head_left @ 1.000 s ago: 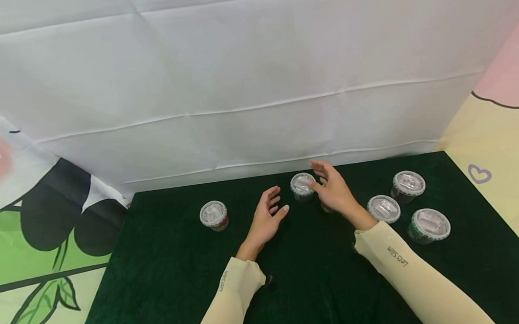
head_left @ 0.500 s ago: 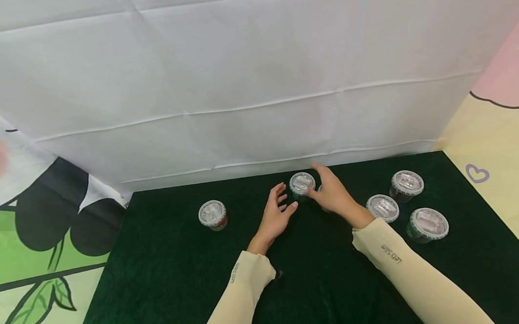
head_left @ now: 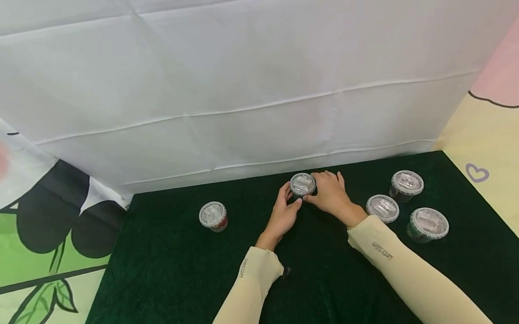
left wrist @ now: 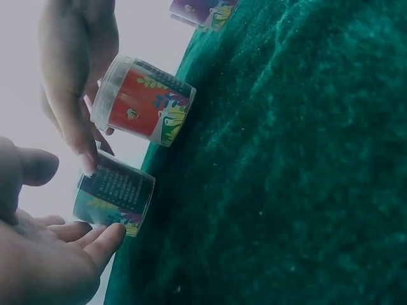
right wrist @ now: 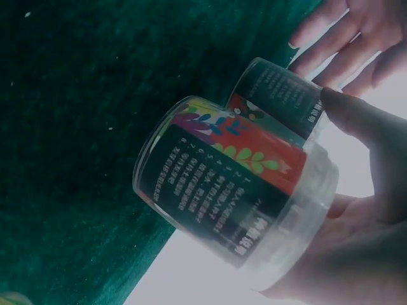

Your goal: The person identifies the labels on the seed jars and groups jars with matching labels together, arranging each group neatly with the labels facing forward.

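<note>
A clear-lidded plastic tub (head_left: pixel 303 185) stands near the table's back edge, between both hands. My right hand (head_left: pixel 331 193) reaches over it from the right, thumb at its front rim and fingers curled at its far side. Low beside the same tub (left wrist: pixel 121 194), the left hand (head_left: pixel 283 214) has its fingers extended along the wall; in the left wrist view its thumb is apart from the lid. A second tub with a red label (left wrist: pixel 149 105) stands right of the first, under the right palm. From the head it is hidden; the right wrist view shows its dark text panel (right wrist: pixel 197 184).
One tub (head_left: pixel 213 216) stands alone at the left. Three more, a back tub (head_left: pixel 407 184), a middle tub (head_left: pixel 383 208) and a front tub (head_left: pixel 427 224), form a group at the right. Dark green cloth (head_left: pixel 169 279) covers the table; a white backdrop (head_left: pixel 240 133) rises behind it.
The left hand has moved right and forward up to the tub. The right hand has shifted slightly left, its fingers bending in round the tub's rim.
</note>
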{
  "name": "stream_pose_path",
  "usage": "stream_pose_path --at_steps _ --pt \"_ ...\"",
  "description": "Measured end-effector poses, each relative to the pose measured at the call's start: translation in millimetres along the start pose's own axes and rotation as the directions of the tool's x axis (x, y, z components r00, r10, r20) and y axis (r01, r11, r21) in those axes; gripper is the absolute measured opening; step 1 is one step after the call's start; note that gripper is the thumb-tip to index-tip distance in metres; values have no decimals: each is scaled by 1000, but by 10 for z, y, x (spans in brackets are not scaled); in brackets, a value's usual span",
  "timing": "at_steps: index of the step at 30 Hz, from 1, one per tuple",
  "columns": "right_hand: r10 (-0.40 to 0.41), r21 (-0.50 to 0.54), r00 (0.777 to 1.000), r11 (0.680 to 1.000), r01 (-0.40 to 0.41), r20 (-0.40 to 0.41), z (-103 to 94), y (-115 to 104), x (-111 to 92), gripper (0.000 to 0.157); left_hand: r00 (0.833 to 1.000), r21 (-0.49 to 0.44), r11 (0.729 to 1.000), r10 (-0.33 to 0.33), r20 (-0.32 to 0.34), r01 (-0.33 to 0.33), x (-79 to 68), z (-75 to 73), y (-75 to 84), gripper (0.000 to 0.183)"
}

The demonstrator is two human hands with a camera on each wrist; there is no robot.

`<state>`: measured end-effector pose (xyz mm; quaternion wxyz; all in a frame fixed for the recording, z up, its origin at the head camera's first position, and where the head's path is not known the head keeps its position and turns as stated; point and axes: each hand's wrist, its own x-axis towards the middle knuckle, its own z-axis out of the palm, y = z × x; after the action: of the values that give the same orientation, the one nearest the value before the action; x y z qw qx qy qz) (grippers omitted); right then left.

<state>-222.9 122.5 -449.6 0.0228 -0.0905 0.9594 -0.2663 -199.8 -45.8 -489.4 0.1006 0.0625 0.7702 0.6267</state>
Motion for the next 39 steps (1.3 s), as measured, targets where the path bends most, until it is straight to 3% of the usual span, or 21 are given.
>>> stream_pose_path --at_steps 7,12,17,22,28,34,39 --pt "-8 16 1000 1000 8 -11 27 -3 -9 69 999 0 999 -32 -21 32 -20 16 -21 59" --pt "-45 40 998 998 46 -32 34 -4 -23 70 999 -14 1000 -12 -40 12 -87 -9 0 58" --pt "-99 111 992 988 107 -77 20 -24 -70 68 998 -33 999 14 -64 -16 -167 -53 61 55" --pt "-111 221 992 968 122 -60 13 -66 -118 70 992 -66 996 44 -114 -52 -247 -92 98 50" --pt "-112 338 993 934 117 -33 -21 -136 -189 70 978 -85 987 119 -174 -135 -345 -154 156 44" --pt "-142 426 988 891 156 -66 -41 -208 -257 68 957 -79 975 186 -223 -208 -387 -218 194 40" --pt "-174 547 984 819 171 -47 -50 -236 -301 65 953 -62 977 184 -240 -205 -420 -278 223 43"
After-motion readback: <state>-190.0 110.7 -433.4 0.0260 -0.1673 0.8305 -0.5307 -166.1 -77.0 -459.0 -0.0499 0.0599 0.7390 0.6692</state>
